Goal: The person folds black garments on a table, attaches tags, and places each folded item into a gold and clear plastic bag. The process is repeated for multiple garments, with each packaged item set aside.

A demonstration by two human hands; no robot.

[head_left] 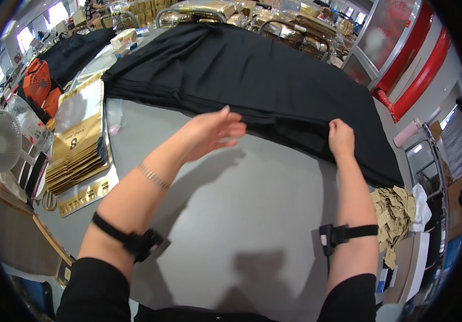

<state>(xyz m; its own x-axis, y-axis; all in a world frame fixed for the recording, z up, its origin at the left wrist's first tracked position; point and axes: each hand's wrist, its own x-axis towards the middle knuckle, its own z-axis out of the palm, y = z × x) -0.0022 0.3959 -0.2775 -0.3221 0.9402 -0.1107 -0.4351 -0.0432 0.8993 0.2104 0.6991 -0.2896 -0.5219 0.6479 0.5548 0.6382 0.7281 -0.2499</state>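
A wide pile of black fabric (263, 72) lies across the far half of the grey table (251, 201), its near edge layered in folds. My right hand (341, 137) grips the upper layer at that edge, the fingers curled in on the cloth. Between my two hands the gripped layer gapes a little from those beneath. My left hand (219, 133) is slightly blurred, fingers apart with nothing in them, just in front of the fabric's near edge. Whether its fingertips touch the cloth I cannot tell.
To the left lie stacked gold-and-clear packaging bags (80, 141), scissors (49, 200), a white fan (1, 141) and an orange fan (38, 82). Many paper tags (393, 213) heap at the right edge, near a white plastic bag (420, 207). Metal-framed carts with wrapped packages (291, 34) stand behind.
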